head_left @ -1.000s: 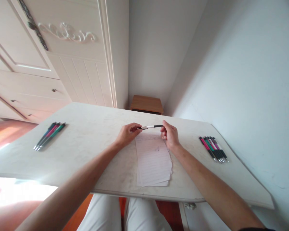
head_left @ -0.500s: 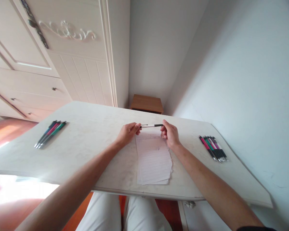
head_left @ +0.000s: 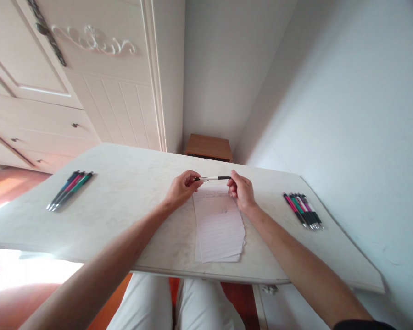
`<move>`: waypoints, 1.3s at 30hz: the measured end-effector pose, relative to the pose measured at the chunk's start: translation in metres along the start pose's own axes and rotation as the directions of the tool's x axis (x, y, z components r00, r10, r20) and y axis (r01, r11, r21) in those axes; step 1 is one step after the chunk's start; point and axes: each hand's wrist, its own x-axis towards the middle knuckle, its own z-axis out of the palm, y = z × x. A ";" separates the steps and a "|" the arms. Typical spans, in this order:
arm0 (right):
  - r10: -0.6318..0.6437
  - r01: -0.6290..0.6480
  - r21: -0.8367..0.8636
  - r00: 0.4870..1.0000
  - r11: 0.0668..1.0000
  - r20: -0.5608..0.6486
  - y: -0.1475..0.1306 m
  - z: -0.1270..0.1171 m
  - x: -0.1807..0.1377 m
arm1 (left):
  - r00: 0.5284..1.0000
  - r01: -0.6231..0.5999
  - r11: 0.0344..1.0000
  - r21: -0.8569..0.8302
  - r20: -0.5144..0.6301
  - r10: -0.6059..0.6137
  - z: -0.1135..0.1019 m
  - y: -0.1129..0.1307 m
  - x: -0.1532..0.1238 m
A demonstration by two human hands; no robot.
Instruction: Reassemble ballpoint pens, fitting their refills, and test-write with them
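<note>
Head view: my left hand and my right hand share one white-barrelled ballpoint pen, which lies crosswise between them at the far edge of the ruled paper sheets. The left thumb and fingers are pinched around the clip end; the right thumb and forefinger are closed on the black grip at the opposite end, so that the writing tip is hidden and I cannot tell whether it is out. The barrel between is bare and nearly level. For good control, I judge, both pinches should be light and in line with the barrel, since a sideways push from either end would tilt so slender a thing. The left fingers do best clear of the clip, which could catch; the right should bear on the grip rather than the point. On the white table, three pens in blue, pink and green lie well apart to the left, and a close row of pens lies to the right, where my forearm should pass without brushing them.
</note>
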 end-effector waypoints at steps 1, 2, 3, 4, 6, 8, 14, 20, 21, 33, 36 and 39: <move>0.002 -0.002 0.002 1.000 1.000 0.001 0.000 0.000 0.000 | 1.000 0.006 1.000 0.005 0.009 -0.006 0.000 0.000 0.000; 0.004 -0.004 0.004 1.000 1.000 0.005 0.001 -0.001 0.001 | 1.000 0.015 1.000 0.014 0.015 -0.015 0.000 0.001 0.000; 0.008 -0.008 0.006 1.000 1.000 0.009 0.001 -0.001 0.001 | 1.000 0.022 0.999 0.031 0.017 -0.023 -0.001 0.001 -0.001; 0.011 -0.011 0.007 1.000 1.000 0.015 0.001 -0.001 0.001 | 1.000 0.025 0.998 0.054 0.015 -0.026 -0.001 0.002 -0.001; 0.017 -0.017 0.008 1.000 1.000 0.027 0.001 -0.002 0.002 | 1.000 0.017 0.995 0.097 0.002 -0.018 -0.002 0.004 -0.001; 0.019 -0.020 0.009 0.999 1.000 0.035 0.002 -0.002 0.002 | 1.000 0.006 0.993 0.114 -0.015 -0.005 -0.002 0.006 -0.001; 0.010 -0.010 -0.001 0.999 1.000 0.052 0.002 -0.002 0.003 | 0.998 0.001 0.995 0.104 -0.056 0.005 -0.002 0.005 0.000; -0.016 0.018 -0.023 0.995 1.000 0.097 0.001 -0.004 0.002 | 0.995 0.010 0.995 0.099 -0.100 0.000 -0.005 0.000 0.002; -0.021 0.024 -0.028 0.994 0.999 0.103 0.001 -0.005 0.002 | 0.995 0.011 0.996 0.083 -0.102 -0.002 -0.005 0.000 0.002; -0.040 0.054 -0.111 0.992 0.992 0.122 -0.001 -0.004 0.001 | 0.988 -0.015 1.000 -0.011 -0.153 0.013 -0.007 0.001 0.004; -0.049 0.060 -0.119 0.994 0.991 0.096 -0.001 -0.004 0.002 | 0.987 -0.018 1.000 -0.018 -0.160 0.015 -0.007 0.000 0.004; -0.063 0.072 -0.121 0.995 0.990 0.080 -0.001 -0.005 0.002 | 0.988 -0.022 0.999 -0.037 -0.156 0.016 -0.007 -0.001 0.004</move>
